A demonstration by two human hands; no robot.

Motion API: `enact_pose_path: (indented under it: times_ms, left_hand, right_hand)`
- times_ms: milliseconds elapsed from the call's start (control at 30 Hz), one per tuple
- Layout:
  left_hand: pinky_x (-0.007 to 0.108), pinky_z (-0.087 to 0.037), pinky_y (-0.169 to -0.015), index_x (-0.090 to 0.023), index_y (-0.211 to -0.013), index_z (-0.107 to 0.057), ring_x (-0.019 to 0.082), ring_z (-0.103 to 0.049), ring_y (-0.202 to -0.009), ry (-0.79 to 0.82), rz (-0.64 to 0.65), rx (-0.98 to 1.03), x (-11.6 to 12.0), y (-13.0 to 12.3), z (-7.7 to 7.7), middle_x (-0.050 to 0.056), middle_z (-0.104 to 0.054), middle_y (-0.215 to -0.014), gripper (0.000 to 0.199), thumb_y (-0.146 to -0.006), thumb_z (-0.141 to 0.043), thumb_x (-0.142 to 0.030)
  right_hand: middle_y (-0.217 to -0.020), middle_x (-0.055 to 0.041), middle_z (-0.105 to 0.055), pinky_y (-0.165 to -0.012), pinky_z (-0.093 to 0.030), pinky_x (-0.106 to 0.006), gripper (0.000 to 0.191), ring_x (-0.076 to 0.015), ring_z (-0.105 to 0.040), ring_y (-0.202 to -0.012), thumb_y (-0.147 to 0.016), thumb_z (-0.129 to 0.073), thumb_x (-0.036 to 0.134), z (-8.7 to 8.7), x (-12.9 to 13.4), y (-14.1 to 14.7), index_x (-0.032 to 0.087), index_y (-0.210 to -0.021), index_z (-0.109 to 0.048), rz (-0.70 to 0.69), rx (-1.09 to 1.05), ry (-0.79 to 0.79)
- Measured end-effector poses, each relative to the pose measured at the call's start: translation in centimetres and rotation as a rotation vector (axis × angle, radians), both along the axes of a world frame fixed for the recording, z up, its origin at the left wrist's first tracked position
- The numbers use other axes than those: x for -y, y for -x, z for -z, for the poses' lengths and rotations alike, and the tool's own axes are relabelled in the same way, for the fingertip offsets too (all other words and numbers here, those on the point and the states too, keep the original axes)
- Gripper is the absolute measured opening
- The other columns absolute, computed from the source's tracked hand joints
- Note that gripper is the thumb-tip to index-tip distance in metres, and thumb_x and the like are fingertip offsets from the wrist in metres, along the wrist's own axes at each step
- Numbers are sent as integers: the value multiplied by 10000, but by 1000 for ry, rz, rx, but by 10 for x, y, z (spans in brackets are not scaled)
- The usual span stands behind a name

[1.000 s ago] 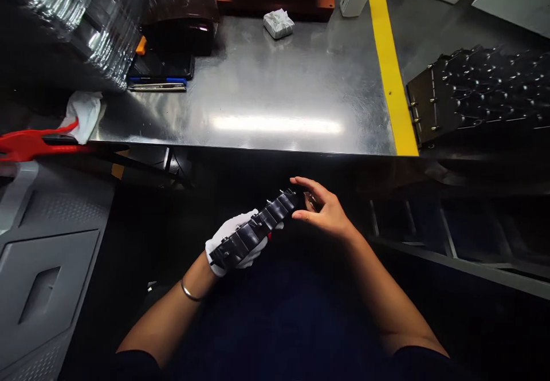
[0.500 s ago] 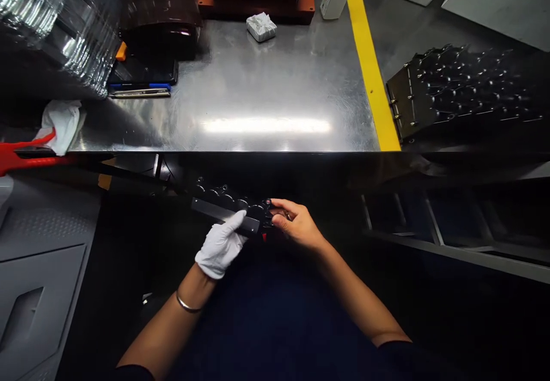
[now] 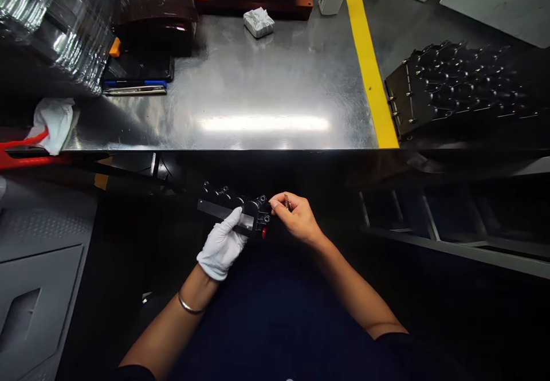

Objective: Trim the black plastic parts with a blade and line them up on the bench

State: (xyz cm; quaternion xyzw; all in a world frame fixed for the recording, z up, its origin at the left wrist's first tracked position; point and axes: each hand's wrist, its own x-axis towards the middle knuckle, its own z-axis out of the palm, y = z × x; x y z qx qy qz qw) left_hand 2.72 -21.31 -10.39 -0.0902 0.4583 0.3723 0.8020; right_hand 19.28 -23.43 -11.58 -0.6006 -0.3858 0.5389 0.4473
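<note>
**Black scalloped part held up, its right end being worked**

A black scalloped part (image 3: 234,200) is held in the air just off the near edge of the metal worktop (image 3: 266,77), with its flat grey strip (image 3: 211,208) turned up. It is grasped by the gloved left hand (image 3: 222,247), the thumb being pressed across the strip. The bare right hand (image 3: 296,220) is drawn together at the part's right end, thumb and forefinger pinched beside the ringed lugs (image 3: 267,219). A small brownish piece (image 3: 287,202) appears to be gripped among its curled fingers; what it is cannot be made out, nor whether anything is pinched at the fingertips.

The handling is judged to be under way rather than finished: the part is lifted and steadied, and a red tab (image 3: 263,233) is seen at its lower right corner, but the right end is being attended to and the part has not been set down. Whether anything has been fitted there cannot be told. On the right of the worktop, beyond the yellow strip (image 3: 372,60), a stack of black parts (image 3: 464,86) is kept, possibly of the same kind; whether those are done or waiting is not shown.
</note>
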Motion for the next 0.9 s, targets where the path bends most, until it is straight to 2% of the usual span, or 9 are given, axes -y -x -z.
enact_pose_path:
  times_ms: [200, 333, 400, 467, 567, 633, 700, 800, 900]
  left_hand:
    - [129, -551, -670, -151, -773, -682, 58, -680, -573, 195, -70, 145, -5, 4, 1, -3, -723, -645, 408, -988, -336, -179]
    - [159, -553, -706, -170, -706, -683, 75, -696, -635, 122, 13, 27, -4, 15, 2, -4, -740, -695, 343, -925, -429, -93]
    - [185, -560, -676, -165, -684, -686, 104, -695, -636, -12, 107, -56, -2, 23, 2, -6, -735, -688, 185, -814, -593, -72]
    - [215, -560, -635, -154, -698, -697, 133, -683, -621, -191, 209, -115, 0, 31, 1, 5, -731, -699, 76, -673, -748, -104]
    - [258, -557, -614, -128, -773, -723, 173, -672, -626, -394, 358, -141, 1, 38, -4, 50, -732, -733, 285, -540, -864, -212]
    - [276, -557, -628, -114, -815, -734, 198, -678, -658, -452, 435, -127, 1, 38, -9, 80, -735, -755, 338, -529, -874, -227]
    - [287, -557, -642, -108, -833, -736, 216, -685, -688, -460, 461, -105, 1, 35, -11, 97, -738, -779, 325, -550, -862, -208]
    - [274, -553, -634, -128, -822, -724, 200, -684, -674, -409, 373, -81, 6, 29, -8, 67, -729, -756, 260, -591, -831, -178]
    - [249, -554, -638, -147, -791, -707, 167, -678, -644, -318, 297, -62, 11, 25, -2, 36, -717, -728, 160, -650, -783, -147]
  right_hand:
    - [-591, 44, -473, -441, -299, -219, 344, -62, -338, -444, -810, -534, 520, 22, 0, 13, 187, -723, -520, 0, -171, 15]
    - [-686, 18, -545, -560, -382, -242, 294, -111, -486, -588, -838, -537, 495, 31, -7, 1, 201, -835, -549, -16, 241, -48]
    - [-721, -1, -580, -615, -402, -254, 273, -127, -535, -647, -911, -456, 448, 24, -8, -8, 201, -865, -564, -99, 421, -135]
    - [-692, -14, -586, -616, -406, -250, 379, -122, -546, -631, -976, -323, 426, 10, -5, -14, 189, -823, -576, -258, 454, -296]
    - [-646, -20, -578, -557, -377, -237, 483, -113, -524, -586, -943, -365, 558, -12, 1, -15, 171, -757, -585, -502, 461, -601]
    - [-589, -3, -524, -496, -315, -236, 510, -104, -465, -538, -862, -474, 638, -21, 3, -13, 168, -683, -565, -579, 506, -738]
    - [-533, 21, -439, -463, -250, -243, 527, -92, -386, -500, -819, -534, 647, -22, 4, -10, 176, -584, -505, -584, 536, -800]
    - [-497, 37, -356, -458, -207, -254, 558, -86, -317, -478, -817, -544, 636, -17, 2, -10, 184, -511, -431, -513, 560, -826]
    - [-499, 31, -359, -474, -217, -258, 545, -89, -322, -488, -852, -539, 586, -11, 1, -11, 182, -504, -428, -455, 605, -846]
